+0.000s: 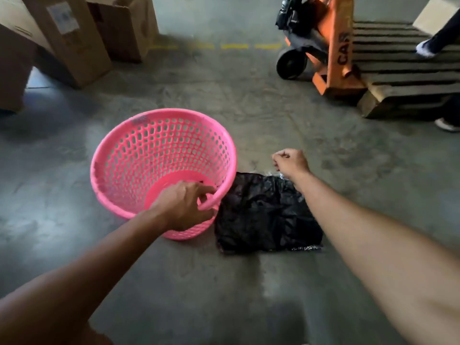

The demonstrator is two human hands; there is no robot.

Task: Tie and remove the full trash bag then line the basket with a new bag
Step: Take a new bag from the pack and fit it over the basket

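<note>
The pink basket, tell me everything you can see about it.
The basket looks like pink plastic, round, with a perforated lattice wall, a solid rim and a solid bottom. It is empty and unlined, tilted on the concrete floor. The left hand grips its near rim, fingers curled inside. A black bag lies against its right side.

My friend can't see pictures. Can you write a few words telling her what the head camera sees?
A left hand grips the near rim of an empty pink basket on a concrete floor, beside a flat black bag. The right hand hovers closed above the bag's far edge. Cardboard boxes and an orange pallet jack stand behind.
</note>
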